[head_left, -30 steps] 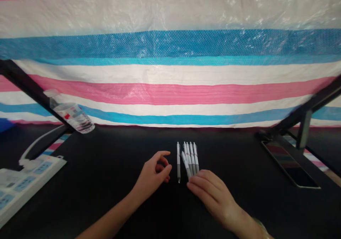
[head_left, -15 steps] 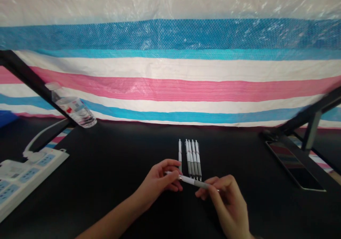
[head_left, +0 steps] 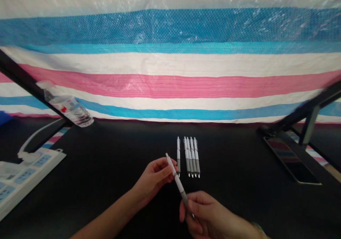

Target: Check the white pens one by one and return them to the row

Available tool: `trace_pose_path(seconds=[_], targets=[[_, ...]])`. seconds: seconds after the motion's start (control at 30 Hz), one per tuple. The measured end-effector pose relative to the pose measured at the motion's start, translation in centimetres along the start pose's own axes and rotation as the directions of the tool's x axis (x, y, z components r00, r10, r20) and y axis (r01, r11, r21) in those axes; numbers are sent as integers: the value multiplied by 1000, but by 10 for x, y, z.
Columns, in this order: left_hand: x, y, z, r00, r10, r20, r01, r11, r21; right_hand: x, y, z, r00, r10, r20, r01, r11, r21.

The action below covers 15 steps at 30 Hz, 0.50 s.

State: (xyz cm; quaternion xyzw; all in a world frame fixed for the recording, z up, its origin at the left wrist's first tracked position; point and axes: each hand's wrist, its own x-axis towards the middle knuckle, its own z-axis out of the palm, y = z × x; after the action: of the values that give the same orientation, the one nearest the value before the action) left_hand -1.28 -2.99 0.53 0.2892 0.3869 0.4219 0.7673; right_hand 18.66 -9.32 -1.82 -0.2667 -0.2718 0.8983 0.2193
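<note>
Both hands are on one white-and-grey click pen [head_left: 179, 182], held slantwise above the black bench [head_left: 119, 143]. The left hand [head_left: 157, 175] pinches its white upper barrel between thumb and fingers, and the right hand [head_left: 205, 210] grips the grey lower end, close to the writing tip. Just past the left fingertips lies a lone pen [head_left: 178, 148], tip toward the person. A small gap to its right, four matching pens [head_left: 191, 155] lie side by side, pointing the same way. Over on the right I see a dark-screened smartphone [head_left: 291, 160]; on the left, a white power strip [head_left: 34, 175] and, farther back, a clear plastic bottle [head_left: 69, 109].
</note>
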Motion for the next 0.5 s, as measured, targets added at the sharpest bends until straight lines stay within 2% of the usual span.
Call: trace_pose_path(seconds=[0.1, 0.23, 0.4, 0.5], targets=[[-1, -1, 1, 999, -9, -41, 11, 998, 65, -1, -1, 1, 997, 36, -67, -40, 997, -61], [1, -3, 2, 995, -25, -95, 32, 997, 72, 2, -2, 3, 984, 19, -176, -50, 983, -176], [5, -6, 3, 991, 41, -126, -28, 994, 103, 5, 0, 8, 951, -79, -297, -25, 943, -332], [7, -7, 2, 989, 63, -135, -54, 996, 72, 6, 2, 8, 950, -124, -287, 37, 956, -292]])
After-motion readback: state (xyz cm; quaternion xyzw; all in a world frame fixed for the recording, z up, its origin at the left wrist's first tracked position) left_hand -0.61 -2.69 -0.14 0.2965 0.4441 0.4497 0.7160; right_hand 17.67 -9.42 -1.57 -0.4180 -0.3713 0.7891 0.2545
